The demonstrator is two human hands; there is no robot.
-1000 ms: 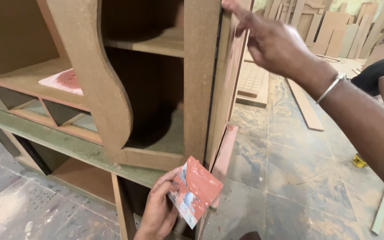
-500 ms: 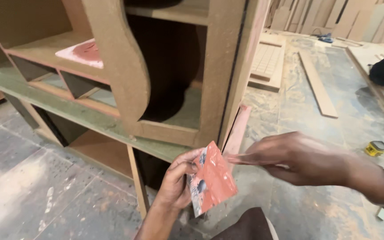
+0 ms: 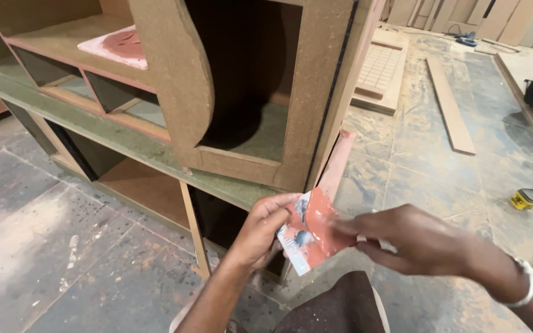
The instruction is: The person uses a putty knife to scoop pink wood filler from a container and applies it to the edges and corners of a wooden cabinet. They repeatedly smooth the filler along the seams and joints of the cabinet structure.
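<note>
A small red-smeared card (image 3: 311,231), pale blue at its lower corner, is held tilted before the cabinet's lower edge.

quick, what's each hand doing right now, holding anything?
Left hand: closed on the small flat card smeared with reddish filler paste, gripping its left edge.
Right hand: fingers pinched at the card's right edge, touching it.

left hand (image 3: 260,231) pinching, right hand (image 3: 417,240) meeting it
</note>
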